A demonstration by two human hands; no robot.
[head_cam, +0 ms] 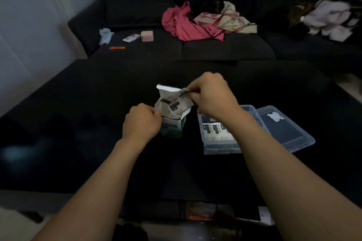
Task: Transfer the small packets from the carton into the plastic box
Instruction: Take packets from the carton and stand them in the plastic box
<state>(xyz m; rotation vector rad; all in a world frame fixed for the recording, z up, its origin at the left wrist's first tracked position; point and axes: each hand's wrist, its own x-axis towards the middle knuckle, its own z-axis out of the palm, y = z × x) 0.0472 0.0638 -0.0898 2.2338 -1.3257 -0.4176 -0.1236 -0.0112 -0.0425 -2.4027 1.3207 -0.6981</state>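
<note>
- The carton (172, 123) stands upright near the middle of the dark table (78, 123), its top flaps open and more packets showing inside its mouth
- The left hand (142, 121) has its fingers curled against the carton's left upper edge, gripping it and holding it steady
- The right hand (212, 98) pinches a small packet (176, 101) by its far right end, thumb and fingers closed on it just above the carton's mouth
- The packet's long axis runs slantwise, from low left by the carton's opening up to the right where the fingers hold it; it looks almost clear of the carton
- The plastic box (221, 143) lies on the table just to the right of the carton, directly under the right forearm, with packets already lined up in its near part
- The right hand is the nearer one to the box, so the coming move is judged a short carry rightward and toward the table's near edge, then a lowering into the box
- The box's lid (290, 129) lies flat beside it on its right, touching or nearly so, out of the carry path
- Only a narrow strip of bare table separates carton and box; the box's far part, behind the right wrist, is partly hidden, so free room there cannot be judged
- Open table spreads left of the carton and toward the near edge
</note>
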